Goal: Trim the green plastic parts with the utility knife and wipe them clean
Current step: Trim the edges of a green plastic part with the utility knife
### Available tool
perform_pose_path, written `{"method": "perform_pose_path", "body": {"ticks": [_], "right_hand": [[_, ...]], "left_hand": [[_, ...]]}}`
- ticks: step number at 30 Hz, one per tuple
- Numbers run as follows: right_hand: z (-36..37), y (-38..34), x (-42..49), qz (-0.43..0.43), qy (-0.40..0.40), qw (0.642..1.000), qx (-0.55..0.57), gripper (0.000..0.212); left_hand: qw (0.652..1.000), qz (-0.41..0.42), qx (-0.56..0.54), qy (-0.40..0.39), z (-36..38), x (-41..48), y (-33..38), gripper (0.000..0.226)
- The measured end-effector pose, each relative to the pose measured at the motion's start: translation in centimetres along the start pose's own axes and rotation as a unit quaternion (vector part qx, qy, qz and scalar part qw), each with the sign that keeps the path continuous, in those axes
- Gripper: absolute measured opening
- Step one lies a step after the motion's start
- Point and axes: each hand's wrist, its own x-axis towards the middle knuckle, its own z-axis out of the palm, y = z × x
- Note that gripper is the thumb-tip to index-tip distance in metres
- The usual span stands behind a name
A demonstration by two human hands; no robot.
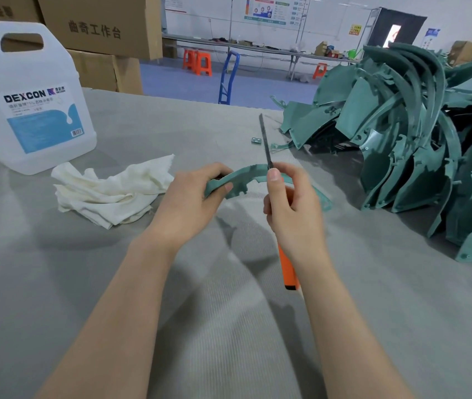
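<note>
A curved green plastic part [246, 177] is held above the grey table [85, 283]. My left hand [191, 203] grips its left end. My right hand [292, 208] grips a utility knife with an orange handle [288, 272]. Its long dark blade [265, 142] points up and away, and crosses the part's upper edge beside my right thumb. The part's right end runs behind my right hand. A crumpled white cloth [108, 188] lies on the table left of my left hand.
A big pile of green plastic parts [401, 139] fills the table's right side. A white DEXCON jug [33, 105] stands at the far left, with cardboard boxes [99, 27] behind it. A small metal piece [255, 140] lies near the pile.
</note>
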Motion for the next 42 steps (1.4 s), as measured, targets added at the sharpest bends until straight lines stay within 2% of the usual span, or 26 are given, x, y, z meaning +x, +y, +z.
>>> {"method": "perform_pose_path", "body": {"ticks": [4, 8, 12, 14, 17, 19, 21, 23, 25, 29, 31, 33, 36, 42], "right_hand": [[0.8, -0.8, -0.6, -0.004, -0.032, 0.999, 0.024, 0.032], [0.8, -0.9, -0.2, 0.015, -0.043, 0.996, 0.075, 0.016], [-0.1, -0.8, 0.2, 0.038, -0.029, 0.991, 0.123, 0.011], [-0.4, -0.8, 0.5, 0.053, -0.007, 0.99, 0.134, 0.011], [-1.2, -0.1, 1.2, 0.083, 0.074, 0.988, 0.107, 0.01], [-2.3, 0.5, 1.6, 0.103, 0.132, 0.984, 0.057, 0.011], [-3.3, 0.6, 1.8, 0.126, 0.152, 0.979, 0.052, 0.015], [-3.4, 0.3, 1.6, 0.141, 0.119, 0.977, 0.106, 0.019], [-2.8, -0.6, 1.1, 0.139, 0.052, 0.976, 0.162, 0.019], [-1.8, -1.6, 0.1, 0.081, -0.089, 0.986, 0.118, 0.026], [-1.8, -1.5, 0.0, 0.097, -0.128, 0.981, 0.106, 0.033], [-1.7, -1.3, 0.0, 0.123, -0.133, 0.98, 0.081, 0.037], [-1.7, -0.9, 0.1, 0.155, -0.095, 0.983, 0.039, 0.039], [-1.3, -0.5, 0.2, 0.155, -0.077, 0.984, -0.029, 0.031]], "left_hand": [[1.0, 0.004, 0.008, -0.007, 0.0, -0.1, 0.7, 0.011], [0.998, 0.04, 0.053, -0.024, 0.2, -0.3, 1.9, 0.02], [0.991, 0.076, 0.104, -0.037, 0.5, -0.3, 2.7, 0.022], [0.989, 0.091, 0.109, -0.035, 0.7, -0.3, 3.1, 0.025], [0.989, 0.103, 0.101, -0.035, 1.1, -0.3, 3.2, 0.025], [0.993, 0.092, 0.073, -0.026, 1.2, -0.3, 2.9, 0.022], [0.997, 0.063, 0.032, -0.012, 1.2, -0.3, 2.4, 0.018], [1.0, 0.029, -0.01, 0.003, 1.0, -0.2, 1.8, 0.015], [0.999, 0.003, -0.044, 0.021, 0.9, -0.2, 1.4, 0.013], [0.995, -0.026, -0.082, 0.043, 0.7, 0.0, 1.0, 0.013], [0.995, -0.034, -0.085, 0.046, 0.7, 0.0, 1.0, 0.014], [0.995, -0.034, -0.08, 0.051, 0.7, 0.0, 1.0, 0.015], [0.996, -0.027, -0.068, 0.051, 0.7, -0.1, 0.9, 0.018], [0.998, -0.018, -0.031, 0.054, 0.9, 0.0, 0.6, 0.014]]}}
